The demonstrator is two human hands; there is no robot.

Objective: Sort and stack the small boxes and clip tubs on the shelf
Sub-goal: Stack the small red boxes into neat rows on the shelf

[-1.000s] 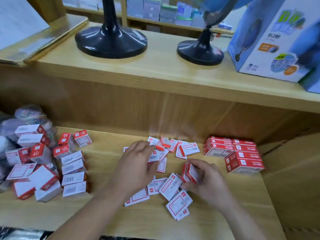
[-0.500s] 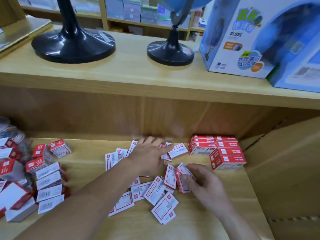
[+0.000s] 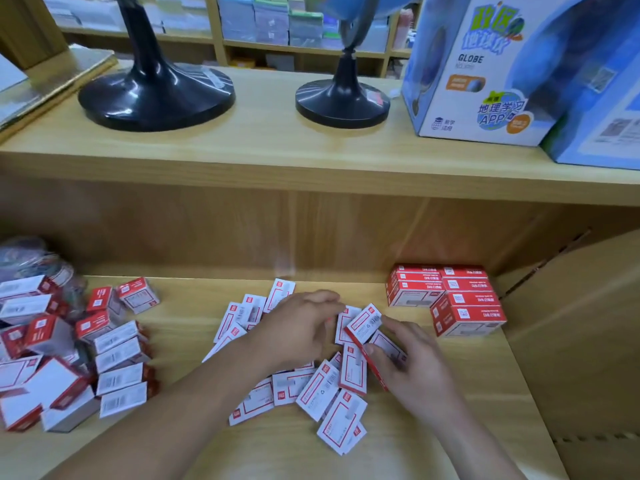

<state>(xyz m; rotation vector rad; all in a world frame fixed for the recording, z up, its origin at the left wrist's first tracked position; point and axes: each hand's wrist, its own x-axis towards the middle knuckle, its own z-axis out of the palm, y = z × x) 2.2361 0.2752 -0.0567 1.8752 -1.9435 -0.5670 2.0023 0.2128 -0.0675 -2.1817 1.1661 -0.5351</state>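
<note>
Several small flat red-and-white boxes [image 3: 318,386] lie scattered in the middle of the lower wooden shelf [image 3: 433,427]. My right hand [image 3: 412,368] pinches a few of these boxes [image 3: 363,323] together on edge, tilted. Over the pile just to the left, my left hand [image 3: 298,327] hovers with loosely curled fingers; whether it holds a box is hidden. A neat stack of red boxes [image 3: 446,299] stands at the back right. At the left lies a heap of thicker red-and-white boxes [image 3: 117,358], with clear clip tubs [image 3: 38,265] behind it.
Two black globe stands [image 3: 156,95] [image 3: 343,98] and blue globe cartons [image 3: 485,71] stand on the upper shelf. A wooden side panel [image 3: 581,341] closes the lower shelf at the right. Bare wood shows along the front edge.
My right hand has lifted its pinched boxes up and back toward the left hand. The left hand shifted slightly right over the pile. The view has swung left and tilted.
</note>
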